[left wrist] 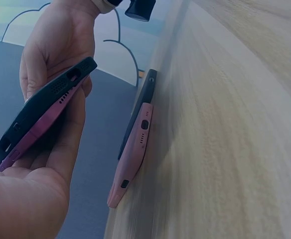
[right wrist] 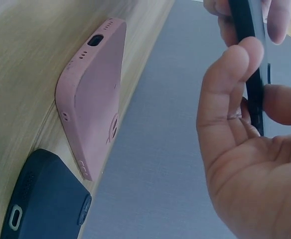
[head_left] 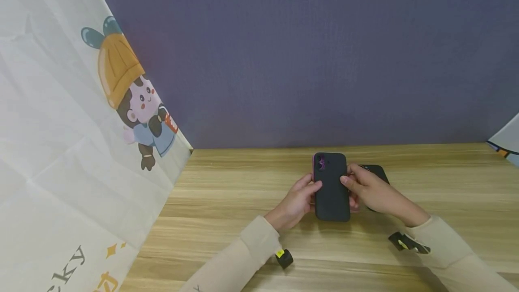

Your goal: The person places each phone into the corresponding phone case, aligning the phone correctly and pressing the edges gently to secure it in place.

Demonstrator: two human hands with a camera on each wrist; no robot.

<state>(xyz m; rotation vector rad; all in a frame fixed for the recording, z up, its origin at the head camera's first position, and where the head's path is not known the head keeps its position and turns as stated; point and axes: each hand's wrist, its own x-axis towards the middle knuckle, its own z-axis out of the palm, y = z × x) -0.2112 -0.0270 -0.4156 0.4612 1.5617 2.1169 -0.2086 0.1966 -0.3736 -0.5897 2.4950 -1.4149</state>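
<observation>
A black phone case [head_left: 332,199] is held back side up between both hands in the head view. Under it lies a purple phone case [left wrist: 48,122], visible along the left edge and through the camera opening; the two look slightly out of line. The left hand [head_left: 298,199] grips the left long side, thumb on the black back. On the right side, the right hand [head_left: 371,188] pinches the edge with its thumb on top and fingers beneath. Below the hands, a pink phone case [right wrist: 93,94] lies on the table, largely hidden in the head view.
A second black phone case [head_left: 377,172] lies on the wooden table [head_left: 227,184] beside the pink one, partly covered by the right hand. A dark blue-grey panel [head_left: 304,57] rises behind the table. A white printed sheet [head_left: 52,125] borders the left side.
</observation>
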